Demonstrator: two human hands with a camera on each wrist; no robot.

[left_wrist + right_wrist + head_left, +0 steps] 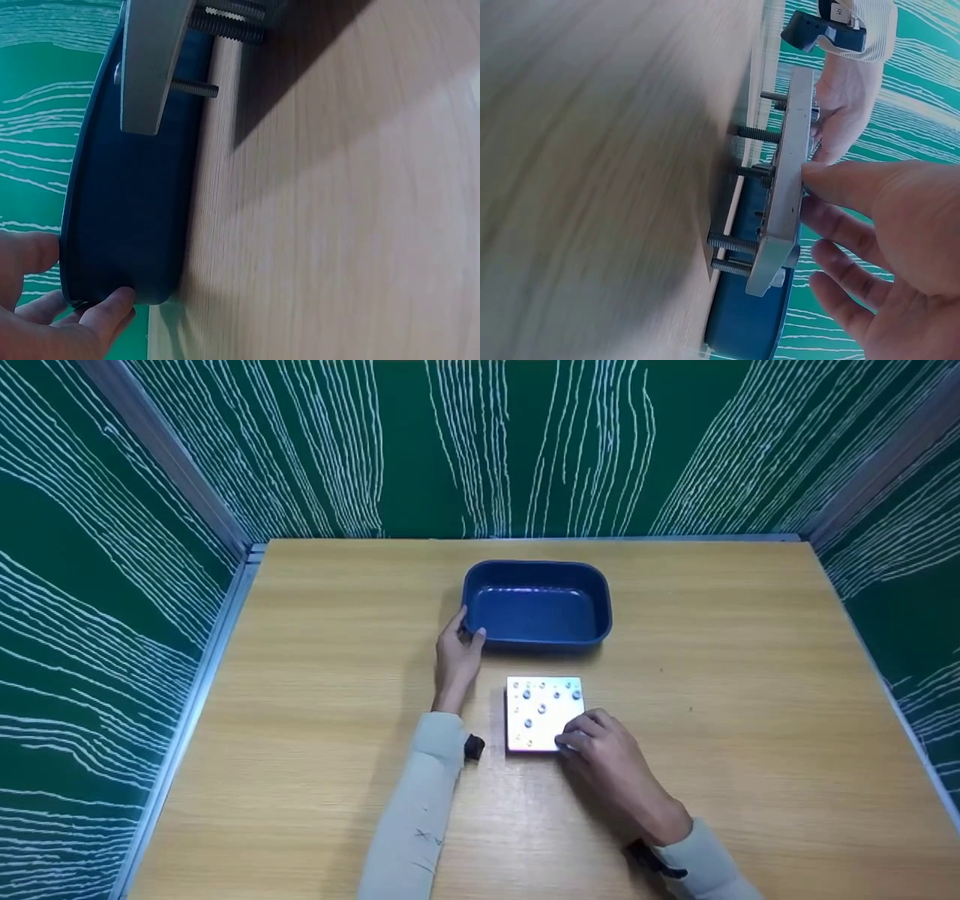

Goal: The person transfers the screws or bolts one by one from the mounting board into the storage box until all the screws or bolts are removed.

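Note:
A square, pale metal plate (555,727) stands raised above the table on threaded bolts; their shanks (735,243) stick out beneath it. Several bolt heads (541,709) dot its top face. My right hand (611,761) is at the plate's near right corner, its thumb and index finger pinching a bolt there, mostly hidden by the fingertips. The other fingers of that hand are loosely bent in the right wrist view. Behind the plate is a dark blue rectangular basin (536,615). My left hand (456,664) grips its near left corner, thumb and fingers on either side.
The wooden table (750,697) extends on both sides of the basin and plate. Green panels (409,450) with white wavy lines enclose its back and sides, framed by metal rails (199,690). A black strap device (652,859) sits at the right wrist.

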